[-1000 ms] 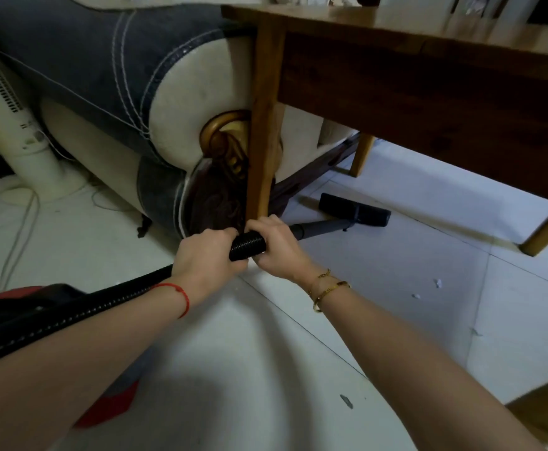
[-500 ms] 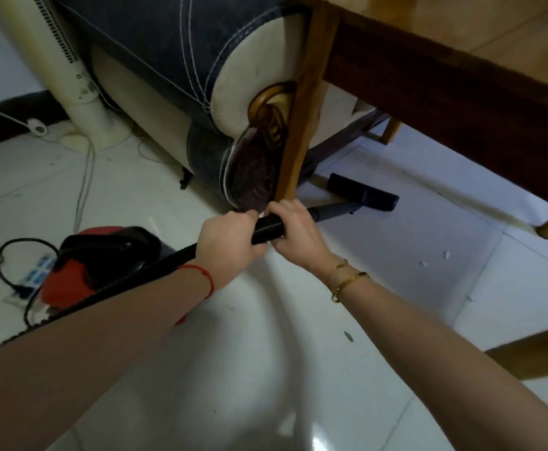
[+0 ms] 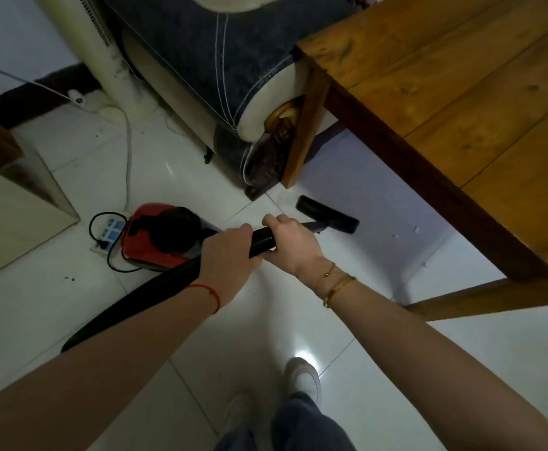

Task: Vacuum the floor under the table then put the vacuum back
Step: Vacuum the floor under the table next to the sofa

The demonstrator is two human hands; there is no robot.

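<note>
Both hands gripped the black hose: the left hand (image 3: 230,252) behind, the right hand (image 3: 293,244) ahead. The nozzle (image 3: 327,214) lay just beyond them at the worktop (image 3: 461,102) edge, so vacuuming seemed under way. Scraps (image 3: 406,232) remained farther right; the table leg (image 3: 305,125) and sofa (image 3: 220,66) crowded the path, and the red vacuum (image 3: 158,236) sat left.

No text, label or number can be read anywhere

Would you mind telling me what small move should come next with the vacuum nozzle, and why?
Probably push the nozzle forward and to the right, under the wooden table. Both hands, left and right, grip the ribbed hose, the nozzle sits near the table leg, and small white scraps lie just beyond it.
</note>
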